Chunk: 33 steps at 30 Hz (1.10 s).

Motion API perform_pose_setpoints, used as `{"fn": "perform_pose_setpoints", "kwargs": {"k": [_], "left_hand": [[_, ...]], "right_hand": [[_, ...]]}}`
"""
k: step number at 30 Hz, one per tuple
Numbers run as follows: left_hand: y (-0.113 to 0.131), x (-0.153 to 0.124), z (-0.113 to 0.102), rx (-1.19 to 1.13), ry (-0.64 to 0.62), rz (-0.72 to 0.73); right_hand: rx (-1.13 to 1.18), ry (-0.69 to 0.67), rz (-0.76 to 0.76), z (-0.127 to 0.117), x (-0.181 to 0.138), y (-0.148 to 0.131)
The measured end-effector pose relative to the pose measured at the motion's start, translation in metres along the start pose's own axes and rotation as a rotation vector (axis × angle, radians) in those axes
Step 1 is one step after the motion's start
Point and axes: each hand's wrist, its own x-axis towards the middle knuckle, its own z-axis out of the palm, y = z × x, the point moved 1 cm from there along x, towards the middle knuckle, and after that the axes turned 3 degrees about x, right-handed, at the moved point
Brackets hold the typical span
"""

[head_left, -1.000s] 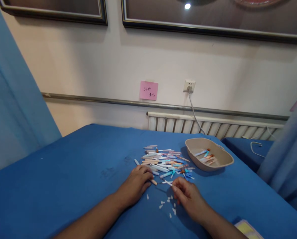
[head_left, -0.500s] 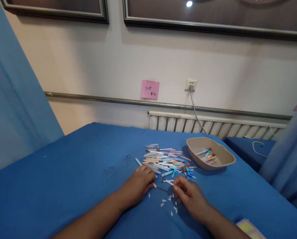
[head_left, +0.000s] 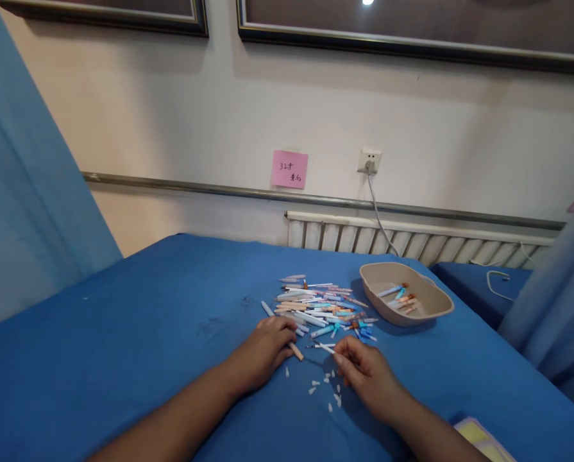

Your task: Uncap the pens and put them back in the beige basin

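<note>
My left hand (head_left: 262, 355) rests on the blue cloth with its fingers curled round a peach-coloured pen barrel (head_left: 296, 351), whose end pokes out to the right. Between thumb and fingertips, my right hand (head_left: 369, 375) pinches a thin white pen refill (head_left: 327, 349) with a dark tip that points left. Another refill seems to lie just behind it. Beyond both hands spreads a heap of pen parts (head_left: 310, 308) in white, peach, blue and pink. Several small white conical pieces (head_left: 337, 399) are scattered on the cloth between and in front of my hands.
To the right of the heap stands a beige basket (head_left: 378, 303) with several pens inside. A yellow and purple packet (head_left: 481, 439) lies near the front right edge. Behind the blue-covered table (head_left: 147, 301) are a radiator (head_left: 344, 237) and a wall socket with a cord (head_left: 369, 162).
More of the peach barrel now shows beyond my left fingers, and it slants toward me. My right hand still pinches the refill in nearly the same place.
</note>
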Motion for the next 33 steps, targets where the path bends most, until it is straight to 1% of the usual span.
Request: {"fn": "perform_pose_setpoints", "kwargs": {"k": [4,8,13,16,18,21,27,30,33], "left_hand": [[0.003,0.002,0.0,-0.026,0.013,-0.004],[0.008,0.003,0.002,-0.089,0.083,-0.027],[0.006,0.004,0.008,-0.096,0.058,-0.066],[0.004,0.004,0.01,-0.128,0.089,-0.121],[0.003,0.004,0.009,-0.176,0.132,-0.164],[0.005,0.004,0.006,-0.291,0.173,-0.189],[0.001,0.007,0.006,-0.535,0.225,-0.254],[-0.002,0.007,0.009,-0.604,0.237,-0.3],[-0.002,0.007,0.008,-0.629,0.228,-0.303]], "right_hand": [[-0.025,0.001,-0.014,0.0,0.0,0.0],[0.025,0.011,-0.024,0.001,0.001,0.001],[0.045,0.007,-0.032,0.001,0.0,0.002],[0.049,0.0,-0.027,0.001,0.0,0.002],[0.051,-0.001,-0.031,0.001,0.0,0.002],[0.045,0.006,-0.05,-0.001,0.0,0.001],[-0.05,0.075,-0.047,-0.01,0.004,0.007],[-0.09,0.095,-0.05,-0.012,0.005,0.008],[-0.111,0.092,-0.066,-0.011,0.005,0.007]]}}
